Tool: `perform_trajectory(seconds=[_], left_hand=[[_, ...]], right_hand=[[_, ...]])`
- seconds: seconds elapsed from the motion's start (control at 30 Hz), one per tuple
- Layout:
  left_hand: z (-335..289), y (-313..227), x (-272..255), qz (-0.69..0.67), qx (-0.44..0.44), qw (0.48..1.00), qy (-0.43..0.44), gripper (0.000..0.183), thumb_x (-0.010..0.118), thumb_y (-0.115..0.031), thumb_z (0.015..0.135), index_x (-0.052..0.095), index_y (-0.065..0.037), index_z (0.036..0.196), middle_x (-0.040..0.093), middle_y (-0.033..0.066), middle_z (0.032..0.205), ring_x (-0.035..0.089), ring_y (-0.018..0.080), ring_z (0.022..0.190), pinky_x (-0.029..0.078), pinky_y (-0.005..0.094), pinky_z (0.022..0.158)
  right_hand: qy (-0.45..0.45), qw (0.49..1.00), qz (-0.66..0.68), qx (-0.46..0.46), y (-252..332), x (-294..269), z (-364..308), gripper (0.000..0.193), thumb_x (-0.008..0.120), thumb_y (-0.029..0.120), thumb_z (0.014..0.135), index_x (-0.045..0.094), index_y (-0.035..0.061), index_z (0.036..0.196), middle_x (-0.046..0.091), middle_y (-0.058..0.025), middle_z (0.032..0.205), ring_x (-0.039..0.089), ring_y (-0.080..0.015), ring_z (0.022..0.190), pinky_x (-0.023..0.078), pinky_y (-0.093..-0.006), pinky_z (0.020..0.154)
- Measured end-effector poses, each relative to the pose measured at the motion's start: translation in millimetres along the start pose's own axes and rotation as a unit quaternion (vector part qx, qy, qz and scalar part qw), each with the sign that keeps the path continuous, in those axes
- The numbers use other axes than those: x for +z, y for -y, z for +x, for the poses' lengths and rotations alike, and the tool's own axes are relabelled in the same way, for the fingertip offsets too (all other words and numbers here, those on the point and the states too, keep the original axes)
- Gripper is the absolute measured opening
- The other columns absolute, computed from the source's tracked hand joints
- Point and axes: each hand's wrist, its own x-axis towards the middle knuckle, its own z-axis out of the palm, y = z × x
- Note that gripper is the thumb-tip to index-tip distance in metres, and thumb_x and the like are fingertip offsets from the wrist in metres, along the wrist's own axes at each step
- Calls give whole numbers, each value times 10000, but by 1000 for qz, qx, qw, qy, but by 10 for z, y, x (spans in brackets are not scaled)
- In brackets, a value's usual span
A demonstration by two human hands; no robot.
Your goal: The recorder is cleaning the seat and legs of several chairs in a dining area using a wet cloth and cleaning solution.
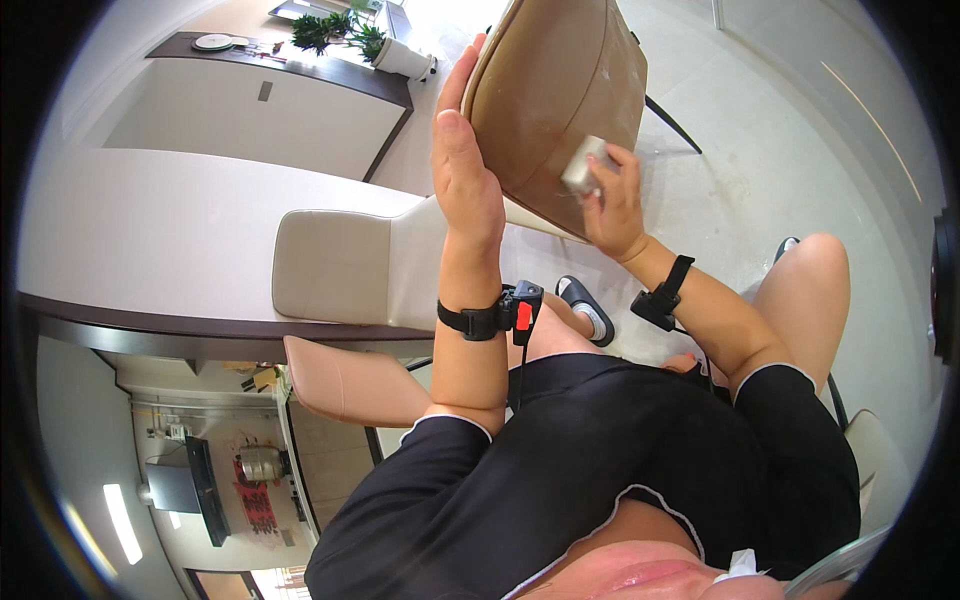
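We held the tan leather chair seat [555, 90] w/ left hand [465, 175], palm flat on its edge. Right hand [612, 205] pinched a small grey block [583, 165] vs. seat's face.

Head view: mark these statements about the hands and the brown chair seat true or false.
1. The left hand lies flat against the edge of the brown chair seat. True.
2. The right hand is empty. False: it presses a small grey block against the seat.
3. Both wrists wear black straps. True.
4. The potted plant stands on the floor. False: it sits on a dark-topped counter.
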Motion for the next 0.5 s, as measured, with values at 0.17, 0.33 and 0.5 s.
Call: perform_trajectory(seconds=[0.17, 0.33, 0.5], left_hand=[[-6, -49, -2, 18, 16, 1000, 12, 701, 235, -527, 1090, 360, 9, 1524, 463, 141, 1512, 442, 235, 1392, 341, 361, 1164], [8, -27, 27, 15, 17, 1000, 10, 708, 241, -536, 1086, 351, 5, 1529, 477, 143, 1501, 456, 236, 1381, 348, 357, 1160], [1, 11, 11, 11, 8, 1000, 4, 717, 247, -551, 1080, 350, -4, 1531, 491, 140, 1488, 465, 235, 1375, 356, 355, 1156]], right_hand=[[-10, 994, 35, -100, 633, -144, 535, 594, 738, 60, 720, 596, 151, 1289, 501, -201, 1325, 523, -368, 1143, 446, -480, 957], [32, 978, -16, -205, -224, 28, -216, 499, 724, 57, 762, 597, 133, 1239, 508, -188, 1330, 525, -364, 1139, 462, -488, 950], [204, 963, -169, -43, -923, -224, -867, 461, 677, 37, 808, 583, 96, 1255, 477, -224, 1337, 521, -406, 1155, 454, -491, 982]])
